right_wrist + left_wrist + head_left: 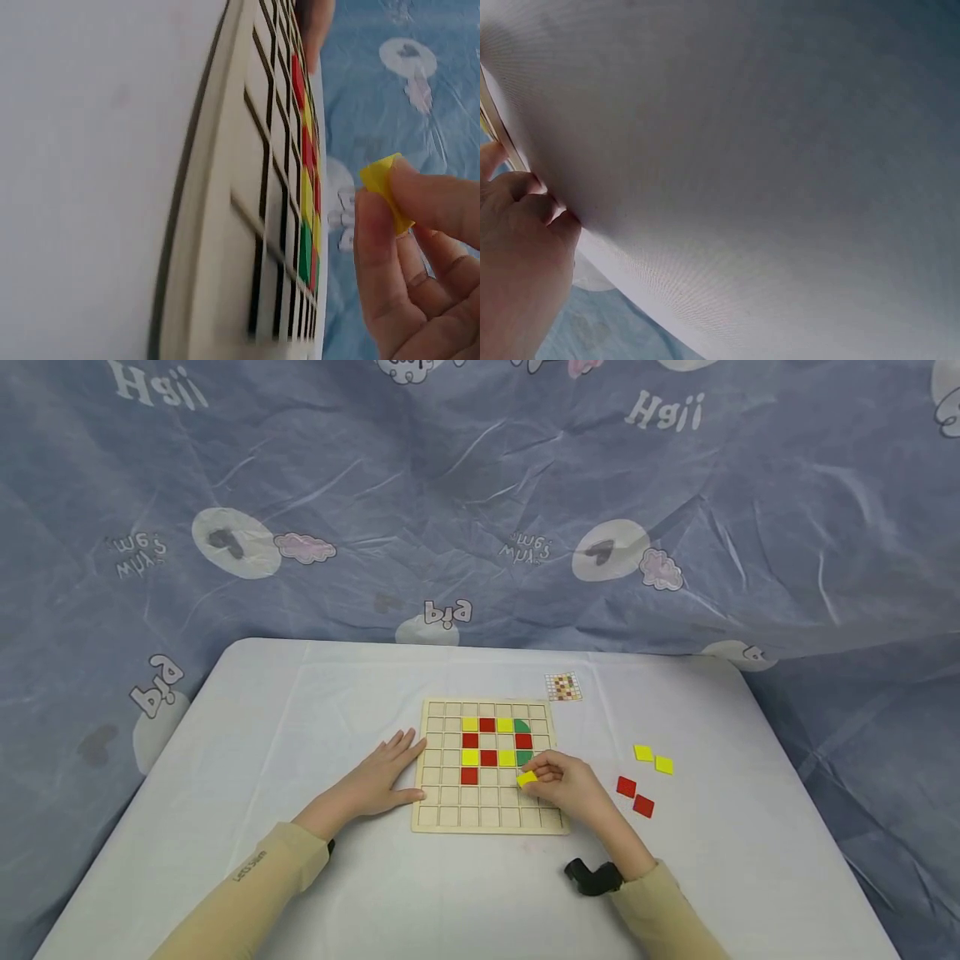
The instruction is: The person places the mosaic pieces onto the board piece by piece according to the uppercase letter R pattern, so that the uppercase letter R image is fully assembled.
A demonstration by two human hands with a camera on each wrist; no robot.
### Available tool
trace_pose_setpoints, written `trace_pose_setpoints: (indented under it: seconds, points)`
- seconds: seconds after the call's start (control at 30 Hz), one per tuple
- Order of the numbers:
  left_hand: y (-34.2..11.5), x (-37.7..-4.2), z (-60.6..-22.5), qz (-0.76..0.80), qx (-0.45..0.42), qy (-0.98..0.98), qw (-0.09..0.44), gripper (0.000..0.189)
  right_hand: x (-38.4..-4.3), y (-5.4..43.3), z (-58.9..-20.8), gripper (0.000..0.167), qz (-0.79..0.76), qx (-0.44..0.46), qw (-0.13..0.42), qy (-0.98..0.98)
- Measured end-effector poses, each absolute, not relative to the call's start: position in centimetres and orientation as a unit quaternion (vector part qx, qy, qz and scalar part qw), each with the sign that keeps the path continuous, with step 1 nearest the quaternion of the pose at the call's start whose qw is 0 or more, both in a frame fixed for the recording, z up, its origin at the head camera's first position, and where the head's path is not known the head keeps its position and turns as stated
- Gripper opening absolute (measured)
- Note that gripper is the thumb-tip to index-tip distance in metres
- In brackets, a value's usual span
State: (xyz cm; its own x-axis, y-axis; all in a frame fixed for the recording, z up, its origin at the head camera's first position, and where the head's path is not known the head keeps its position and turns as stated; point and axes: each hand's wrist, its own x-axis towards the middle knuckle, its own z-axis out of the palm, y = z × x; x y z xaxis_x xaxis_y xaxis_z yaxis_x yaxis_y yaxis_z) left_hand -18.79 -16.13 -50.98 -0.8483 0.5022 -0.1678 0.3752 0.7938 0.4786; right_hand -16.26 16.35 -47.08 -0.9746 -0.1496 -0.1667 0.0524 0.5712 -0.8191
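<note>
A wooden grid board (pixel 442 817) lies on the white table. Red, yellow and green tiles fill some of its cells, including a red tile (pixel 469 776) lowest on the left and a rounded green tile (pixel 522 726) at the upper right. My right hand (pixel 568 787) pinches a yellow square tile (pixel 388 184) between thumb and finger, over the right side of the board. Flat on the table, my left hand (pixel 378 778) has its fingers spread, with fingertips and thumb touching the board's left edge. In the left wrist view only part of that hand (pixel 525 255) shows.
To the right of the board lie two loose yellow tiles (pixel 643 753) and two loose red tiles (pixel 626 787). A small printed pattern card (pixel 563 687) sits behind the board's top right corner. A blue-grey patterned cloth (pixel 450 485) hangs behind the table.
</note>
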Motion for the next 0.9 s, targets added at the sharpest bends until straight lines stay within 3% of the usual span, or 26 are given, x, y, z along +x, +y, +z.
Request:
trace_pose_setpoints:
  seconds: [0.4, 0.9]
  points:
    - [-16.0, -18.7, -51.0, 0.216, 0.224, 0.938, 0.151, 0.087, -16.6, 10.7, -48.7, 0.019, -0.452, -0.092, 0.123, 0.879]
    - [-16.0, -18.7, -50.9, 0.213, 0.226, 0.939, 0.149, 0.087, -16.5, 9.2, -48.5, 0.008, -0.375, -0.14, 0.103, 0.91]
